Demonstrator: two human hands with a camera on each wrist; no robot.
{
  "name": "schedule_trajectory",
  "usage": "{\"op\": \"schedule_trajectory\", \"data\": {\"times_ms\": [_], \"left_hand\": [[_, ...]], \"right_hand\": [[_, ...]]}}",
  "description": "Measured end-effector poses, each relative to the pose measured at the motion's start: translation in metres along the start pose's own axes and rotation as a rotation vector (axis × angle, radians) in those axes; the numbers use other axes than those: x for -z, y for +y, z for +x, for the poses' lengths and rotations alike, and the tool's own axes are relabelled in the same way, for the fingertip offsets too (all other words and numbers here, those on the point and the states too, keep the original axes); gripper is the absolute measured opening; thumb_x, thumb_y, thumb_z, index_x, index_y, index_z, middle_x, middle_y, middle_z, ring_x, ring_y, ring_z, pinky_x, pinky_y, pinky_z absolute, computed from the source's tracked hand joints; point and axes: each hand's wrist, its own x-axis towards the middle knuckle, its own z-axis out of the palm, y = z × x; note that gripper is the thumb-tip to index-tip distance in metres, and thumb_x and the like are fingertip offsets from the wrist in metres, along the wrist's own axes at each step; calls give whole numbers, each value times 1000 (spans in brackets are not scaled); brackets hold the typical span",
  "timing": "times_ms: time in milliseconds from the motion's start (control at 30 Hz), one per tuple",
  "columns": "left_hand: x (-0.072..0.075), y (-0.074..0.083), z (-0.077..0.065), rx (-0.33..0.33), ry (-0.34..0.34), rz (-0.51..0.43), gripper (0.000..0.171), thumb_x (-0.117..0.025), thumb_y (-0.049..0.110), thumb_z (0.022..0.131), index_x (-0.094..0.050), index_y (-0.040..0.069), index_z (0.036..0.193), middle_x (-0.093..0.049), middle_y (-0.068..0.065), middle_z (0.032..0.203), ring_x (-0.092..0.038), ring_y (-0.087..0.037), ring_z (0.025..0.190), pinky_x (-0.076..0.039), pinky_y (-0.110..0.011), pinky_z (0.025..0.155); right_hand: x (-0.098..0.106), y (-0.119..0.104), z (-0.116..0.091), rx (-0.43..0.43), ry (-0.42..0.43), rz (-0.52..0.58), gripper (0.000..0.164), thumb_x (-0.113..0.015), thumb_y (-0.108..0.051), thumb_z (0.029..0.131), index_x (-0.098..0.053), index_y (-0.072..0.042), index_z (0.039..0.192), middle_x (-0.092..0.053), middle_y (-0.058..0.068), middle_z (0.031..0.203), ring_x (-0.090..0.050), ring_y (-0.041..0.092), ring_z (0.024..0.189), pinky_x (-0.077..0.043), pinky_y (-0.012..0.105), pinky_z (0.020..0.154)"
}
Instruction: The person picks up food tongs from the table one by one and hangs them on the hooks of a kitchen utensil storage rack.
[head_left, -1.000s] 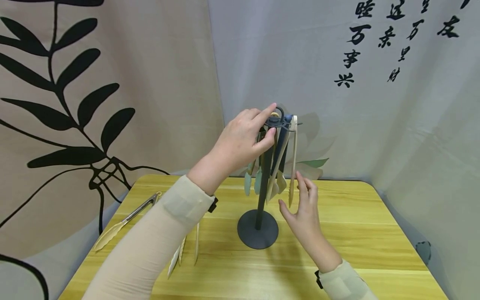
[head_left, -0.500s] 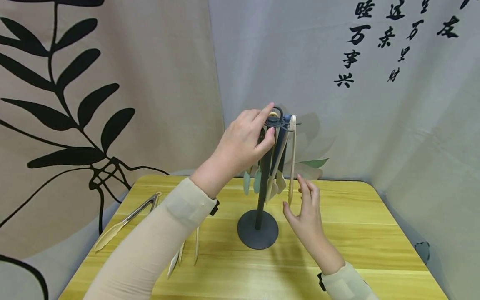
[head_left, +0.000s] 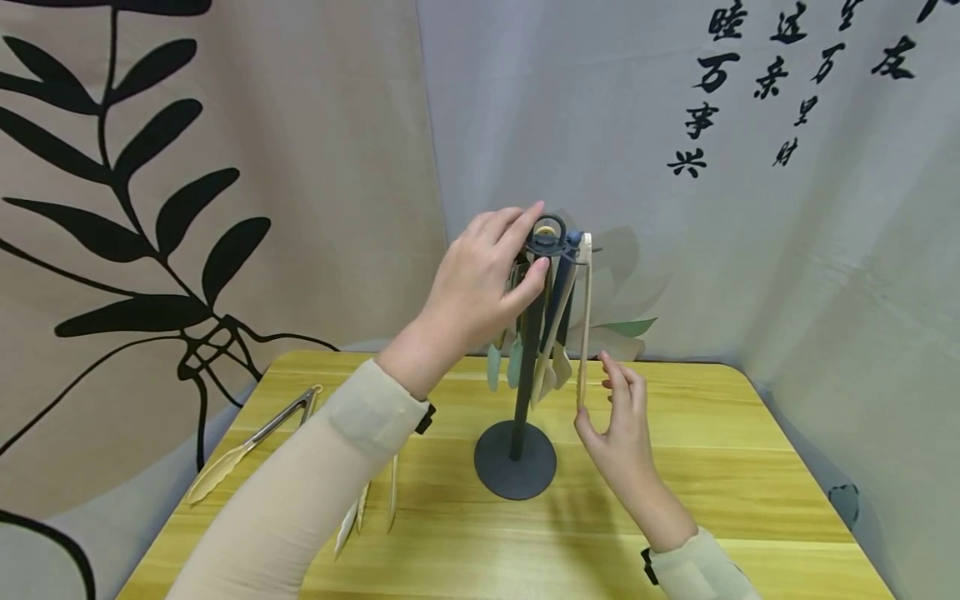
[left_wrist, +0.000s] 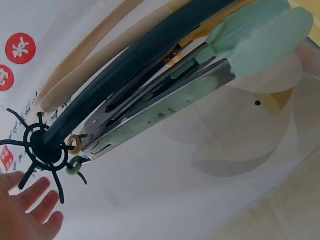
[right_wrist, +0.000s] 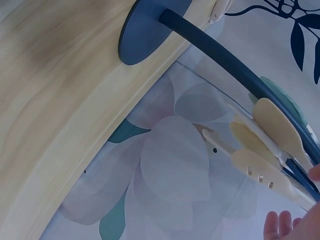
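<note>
A dark stand (head_left: 515, 477) with a round base and a ring of hooks (left_wrist: 47, 152) carries several hanging tongs. At its top, my left hand (head_left: 480, 271) is spread beside the hooks. In the left wrist view its straight fingers (left_wrist: 44, 206) lie right at the hook ends. Mint-tipped metal tongs (left_wrist: 165, 107) hang near that side. On the right side hang cream tongs (head_left: 587, 321), their two arms spread apart. My right hand (head_left: 621, 429) is beside them, thumb and fingers apart, the thumb tip (head_left: 582, 417) at the lower end of the outer arm. Dark blue tongs (head_left: 562, 292) hang behind.
Metal tongs with cream tips (head_left: 251, 442) lie at the table's left. More cream tips (head_left: 393, 492) show from under the left sleeve (head_left: 322, 492). The wooden table (head_left: 712, 467) ends at a printed cloth backdrop (head_left: 810, 250).
My right hand has moved slightly right and down, its thumb tip now at the cream tongs' outer arm. My left hand has shifted slightly left at the top of the stand.
</note>
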Motion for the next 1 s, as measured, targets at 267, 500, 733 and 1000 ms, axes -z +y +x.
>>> {"op": "schedule_trajectory", "data": {"times_ms": [267,500,733,1000], "left_hand": [[2,-13,-18,10,84,-100,62,-39,38,95,-25,15,151,-40,-8,145,-37,-24,134,-34,-42,109],[1,-27,-38,55,134,-179,71,-39,39,94,-12,9,153,-27,-11,153,-26,-22,141,-23,-41,116],[-5,-40,-68,149,106,-247,72,-42,34,94,-7,11,153,-18,-5,157,-19,-23,144,-17,-46,117],[-24,-60,-116,314,-6,-212,72,-46,34,97,-5,16,154,-20,-9,156,-20,-27,142,-22,-51,114]], "right_hand": [[7,3,1,2,-8,-35,78,-67,0,77,-34,-12,146,-39,20,125,-47,28,103,-43,40,83],[16,8,4,21,-39,-71,76,-69,-6,79,-34,-12,147,-39,20,124,-46,28,104,-42,39,83],[28,12,13,60,-80,-119,80,-71,-6,79,-31,-12,148,-35,22,133,-45,33,113,-43,48,85],[43,19,19,40,-138,-155,82,-70,-8,82,-26,-17,151,-33,20,139,-41,36,120,-42,53,88]]}}
